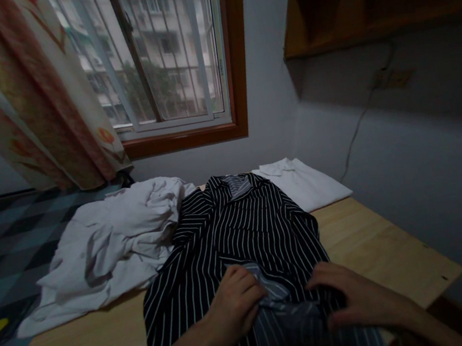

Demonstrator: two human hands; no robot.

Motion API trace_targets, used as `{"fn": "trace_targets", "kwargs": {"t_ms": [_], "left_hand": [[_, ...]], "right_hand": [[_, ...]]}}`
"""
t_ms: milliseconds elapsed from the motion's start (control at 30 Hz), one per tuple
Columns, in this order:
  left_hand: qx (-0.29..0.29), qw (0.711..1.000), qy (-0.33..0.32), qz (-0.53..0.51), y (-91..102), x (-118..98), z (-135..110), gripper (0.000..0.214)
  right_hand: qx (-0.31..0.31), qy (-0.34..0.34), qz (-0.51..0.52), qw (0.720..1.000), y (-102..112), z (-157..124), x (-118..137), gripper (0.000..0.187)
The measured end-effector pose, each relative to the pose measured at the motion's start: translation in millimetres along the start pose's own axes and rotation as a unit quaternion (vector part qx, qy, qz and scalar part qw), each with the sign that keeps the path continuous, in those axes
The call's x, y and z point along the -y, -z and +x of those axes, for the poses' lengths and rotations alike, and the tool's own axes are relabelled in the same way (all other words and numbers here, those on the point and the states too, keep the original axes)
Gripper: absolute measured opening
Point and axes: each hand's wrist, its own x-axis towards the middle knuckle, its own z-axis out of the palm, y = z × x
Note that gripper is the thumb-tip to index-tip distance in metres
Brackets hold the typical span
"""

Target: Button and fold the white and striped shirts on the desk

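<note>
A black shirt with white stripes [247, 222] lies spread on the wooden table, its collar at the far end. My left hand [238, 296] is closed on the shirt's front edge near the middle, where the paler inner side of the cloth shows. To the right, my right hand [349, 297] rests over the shirt's near right part, thumb and fingers apart around a dark fold. The near end of the shirt is bunched and a little blurred.
A crumpled pile of white clothes [123, 235] lies at the left of the table [381, 249]. A folded white shirt [302, 182] sits at the back right. Behind are a window [171, 60], a curtain [37, 98] and a wall shelf [337, 41]; a bed with checked cloth [16, 245] stands left.
</note>
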Motion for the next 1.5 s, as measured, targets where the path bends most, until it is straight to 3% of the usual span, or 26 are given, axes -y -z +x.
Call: {"fn": "trace_targets", "kwargs": {"t_ms": [133,233,333,400,467,533,567,633,700,767,833,933,1033,1133,1233,1333,1500], "left_hand": [[-0.139,0.989,0.050,0.015,9.3,16,9,0.021],[-0.194,0.975,0.112,0.006,20.7,22,19,0.015],[-0.237,0.964,0.122,0.013,28.6,21,23,0.008],[-0.256,0.960,0.113,0.023,31.2,17,21,0.014],[-0.250,0.964,0.078,0.035,32.1,10,17,0.019],[-0.182,0.982,-0.007,0.046,32.3,1,11,0.020],[-0.122,0.990,-0.055,0.050,32.7,-3,8,0.019],[0.005,0.992,-0.117,0.053,35.4,-9,5,0.015],[0.077,0.992,-0.098,0.034,41.2,-6,3,0.010],[0.077,0.997,-0.023,-0.006,47.6,7,4,0.016],[0.045,0.997,0.065,-0.024,49.5,27,6,0.029],[0.031,0.978,0.202,0.050,37.3,55,8,0.047],[0.114,0.947,0.280,0.109,16.3,65,6,0.067],[0.169,0.947,0.254,0.102,4.7,57,0,0.074],[0.191,0.954,0.217,0.082,6.4,42,-11,0.075],[0.210,0.955,0.199,0.059,12.6,28,-22,0.077],[0.227,0.955,0.189,0.008,17.7,4,-35,0.087]], "right_hand": [[0.011,-0.012,0.023,1.000,-13,-28,6,0.043],[-0.038,-0.015,0.021,0.999,-29,-33,6,0.029],[-0.108,-0.041,0.011,0.993,-36,-31,-1,0.021],[-0.200,-0.071,-0.007,0.977,-32,-34,-8,0.012],[-0.315,-0.109,-0.036,0.942,-24,-42,-16,0.005],[-0.364,-0.139,-0.055,0.920,-16,-56,-25,0.011],[-0.349,-0.146,-0.054,0.924,-12,-64,-28,0.012],[-0.259,-0.151,-0.033,0.953,-4,-81,-33,0.013],[-0.158,-0.148,0.000,0.976,4,-93,-34,0.012],[-0.095,-0.140,0.035,0.985,13,-97,-31,0.016],[-0.070,-0.127,0.061,0.988,24,-88,-27,0.018],[-0.099,-0.102,0.043,0.989,32,-48,-18,0.022],[-0.159,-0.041,-0.022,0.986,23,10,-7,0.040],[-0.121,0.039,-0.081,0.989,2,61,1,0.063],[-0.041,0.079,-0.118,0.989,-16,83,2,0.075],[0.008,0.081,-0.131,0.988,-23,78,-6,0.076],[0.051,0.055,-0.144,0.987,-23,43,-19,0.073]]}}
